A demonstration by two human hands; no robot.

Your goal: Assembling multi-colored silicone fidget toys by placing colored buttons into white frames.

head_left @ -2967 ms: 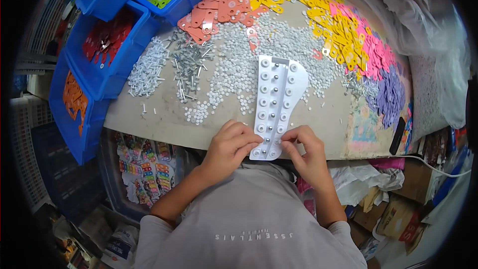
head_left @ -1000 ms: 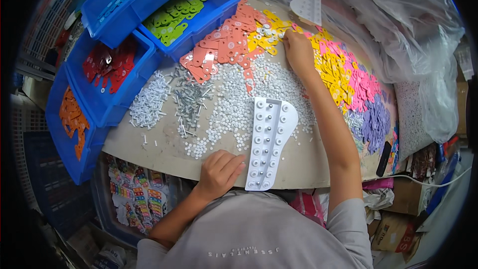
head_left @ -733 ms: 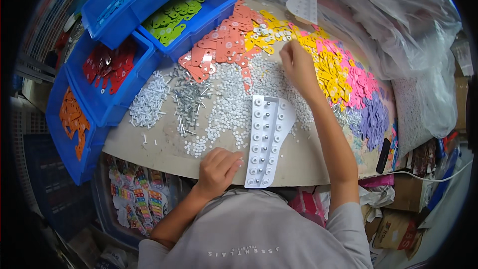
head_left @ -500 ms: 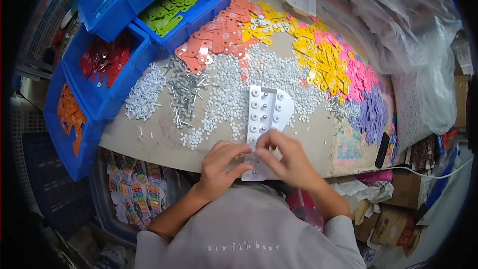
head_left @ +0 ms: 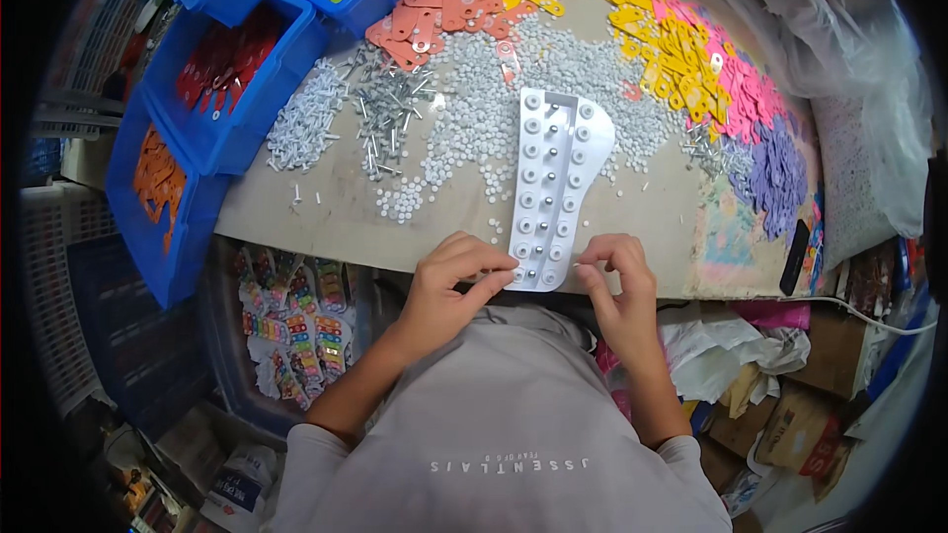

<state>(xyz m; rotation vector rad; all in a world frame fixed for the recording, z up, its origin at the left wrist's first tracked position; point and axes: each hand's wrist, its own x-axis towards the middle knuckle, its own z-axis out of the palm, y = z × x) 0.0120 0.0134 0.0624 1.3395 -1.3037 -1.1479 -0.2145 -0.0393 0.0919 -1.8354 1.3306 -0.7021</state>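
Head view: smooth, curve-sided white plate (head_left: pixel 596 130)

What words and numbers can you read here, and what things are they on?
I won't copy words out, but here's where writing shows:
Grey shirt: two lines of pale letters, upside down here.
Brown cardboard box: dark print, plus pale characters on red.
Blue-and-white bag: print, too small to read surely.
Coral tags: small pale marks, too tiny to read.
White plastic piece: none I can make out.

Soft, even light covers the table (head_left: pixel 336 227); the dark, warped edges seem blurry.
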